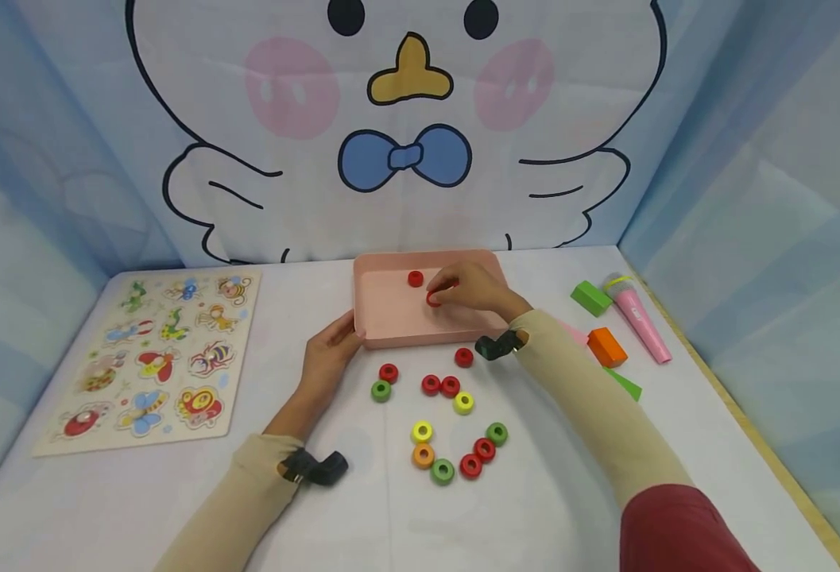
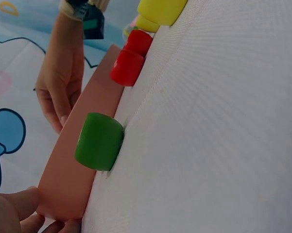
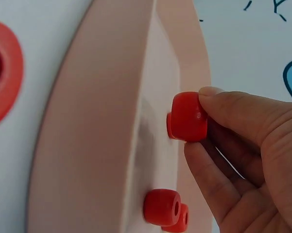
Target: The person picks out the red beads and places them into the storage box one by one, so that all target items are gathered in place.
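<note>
A pink tray (image 1: pixel 391 318) stands at the back of the table. My right hand (image 1: pixel 471 287) is over it, pinching a red bead (image 3: pixel 189 116) between thumb and fingertips. Red beads lie on the tray floor, one red bead (image 1: pixel 416 278) in plain sight and others partly hidden by the hand in the head view; in the right wrist view a pair of red beads (image 3: pixel 161 207) sits low in the tray. My left hand (image 1: pixel 329 357) grips the tray's near left corner, thumb at the rim and fingers lower down, as the left wrist view shows.
In front of the tray lie loose red, green, yellow and orange beads, among them a green bead (image 1: pixel 381 390) and a yellow bead (image 1: pixel 464 403). An insect picture board (image 1: pixel 155 357) is at left. Green block (image 1: pixel 591 298), orange block (image 1: pixel 607 346) and pink toy microphone (image 1: pixel 641 322) lie right.
</note>
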`<state>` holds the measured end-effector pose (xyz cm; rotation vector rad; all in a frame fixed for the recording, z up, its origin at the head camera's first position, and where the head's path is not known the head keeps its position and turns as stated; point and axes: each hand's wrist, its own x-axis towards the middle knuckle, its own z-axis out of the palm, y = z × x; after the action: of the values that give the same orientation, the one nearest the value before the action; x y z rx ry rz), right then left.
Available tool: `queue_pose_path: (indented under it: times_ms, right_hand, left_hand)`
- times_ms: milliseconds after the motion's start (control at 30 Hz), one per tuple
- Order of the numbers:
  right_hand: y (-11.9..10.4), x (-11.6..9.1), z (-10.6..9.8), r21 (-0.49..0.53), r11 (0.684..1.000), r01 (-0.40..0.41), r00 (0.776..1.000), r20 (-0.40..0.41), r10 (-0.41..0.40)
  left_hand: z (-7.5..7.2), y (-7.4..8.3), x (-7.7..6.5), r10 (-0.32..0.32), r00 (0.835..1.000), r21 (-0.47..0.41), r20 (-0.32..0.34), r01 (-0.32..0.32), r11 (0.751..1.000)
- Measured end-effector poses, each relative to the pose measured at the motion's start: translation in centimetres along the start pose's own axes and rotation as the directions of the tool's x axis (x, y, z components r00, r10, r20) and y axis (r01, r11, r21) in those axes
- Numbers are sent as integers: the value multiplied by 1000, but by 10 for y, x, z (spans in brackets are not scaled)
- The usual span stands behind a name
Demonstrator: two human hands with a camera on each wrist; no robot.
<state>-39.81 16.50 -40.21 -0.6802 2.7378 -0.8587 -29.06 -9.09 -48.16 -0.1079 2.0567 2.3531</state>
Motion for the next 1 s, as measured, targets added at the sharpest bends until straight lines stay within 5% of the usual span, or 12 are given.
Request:
queue_pose_path:
  times_ms: [333, 1000]
  right_hand:
    - [14, 24, -12, 17, 984, -176, 984, 20, 176]
    - [22, 44, -7, -13, 979, -203, 978, 39, 204]
  left_hand:
    - [3, -1, 2, -22, 1000, -41, 0, 22, 999]
    - [1, -2, -1, 2, 1000, -9, -16, -2, 1000]
